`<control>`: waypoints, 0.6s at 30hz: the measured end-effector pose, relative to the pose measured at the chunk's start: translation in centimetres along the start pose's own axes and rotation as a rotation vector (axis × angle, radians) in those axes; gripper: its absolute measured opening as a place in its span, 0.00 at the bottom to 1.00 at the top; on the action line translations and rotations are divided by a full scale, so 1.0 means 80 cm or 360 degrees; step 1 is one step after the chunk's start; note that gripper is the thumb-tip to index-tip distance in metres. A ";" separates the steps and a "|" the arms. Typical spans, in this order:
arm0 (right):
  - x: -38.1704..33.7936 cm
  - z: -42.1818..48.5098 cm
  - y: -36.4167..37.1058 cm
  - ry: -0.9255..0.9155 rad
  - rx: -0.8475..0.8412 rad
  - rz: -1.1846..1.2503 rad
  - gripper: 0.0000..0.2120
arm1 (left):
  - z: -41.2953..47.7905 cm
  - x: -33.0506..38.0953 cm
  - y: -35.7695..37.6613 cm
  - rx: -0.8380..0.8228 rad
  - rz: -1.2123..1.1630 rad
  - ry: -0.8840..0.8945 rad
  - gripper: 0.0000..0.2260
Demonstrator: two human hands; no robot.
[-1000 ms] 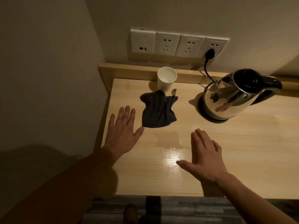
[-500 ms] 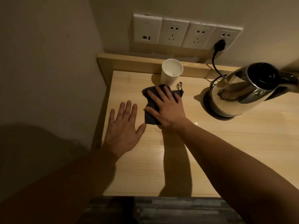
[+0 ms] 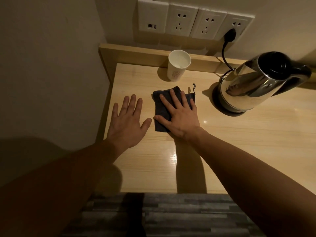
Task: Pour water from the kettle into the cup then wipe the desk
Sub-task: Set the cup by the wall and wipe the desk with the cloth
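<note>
A white paper cup [image 3: 177, 69] stands upright at the back of the light wooden desk [image 3: 239, 142]. To its right a steel kettle [image 3: 253, 84] with a black lid and handle sits on its base. A dark cloth [image 3: 160, 106] lies flat in front of the cup. My right hand [image 3: 179, 115] presses down on the cloth with fingers spread and covers most of it. Just left of the cloth, my left hand [image 3: 127, 124] lies flat on the desk, open and holding nothing.
A raised wooden ledge [image 3: 136, 53] runs along the back and left of the desk. Above it is a row of wall sockets [image 3: 193, 19], with the kettle's black plug [image 3: 230, 34] in the rightmost. A wall stands close on the left. Wet glints [image 3: 172, 156] show near my right forearm.
My right hand went from the front of the desk onto the cloth, then slid it a little toward me, away from the cup. My left hand has stayed in place.
</note>
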State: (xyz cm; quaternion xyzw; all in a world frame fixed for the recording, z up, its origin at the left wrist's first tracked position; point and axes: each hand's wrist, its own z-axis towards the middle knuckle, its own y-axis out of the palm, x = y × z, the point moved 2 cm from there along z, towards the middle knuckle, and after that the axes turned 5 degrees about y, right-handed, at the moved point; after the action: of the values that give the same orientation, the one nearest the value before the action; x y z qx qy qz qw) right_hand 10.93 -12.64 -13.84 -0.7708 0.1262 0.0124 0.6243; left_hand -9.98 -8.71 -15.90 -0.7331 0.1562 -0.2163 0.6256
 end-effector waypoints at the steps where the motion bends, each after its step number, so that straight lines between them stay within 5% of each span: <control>1: 0.000 -0.007 0.001 0.0000 -0.0005 0.0001 0.38 | 0.000 0.000 0.000 -0.0003 -0.0004 -0.0001 0.36; 18: -0.014 -0.141 0.036 -0.0047 -0.0020 0.0019 0.44 | -0.003 0.002 -0.002 0.0002 0.0003 -0.0019 0.37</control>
State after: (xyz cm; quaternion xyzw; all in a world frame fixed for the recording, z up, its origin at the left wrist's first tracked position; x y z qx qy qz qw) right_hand 7.69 -23.91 -13.92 -0.7738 0.1213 0.0283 0.6211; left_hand -9.99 -8.98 -15.68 -0.7339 0.1530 -0.2115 0.6271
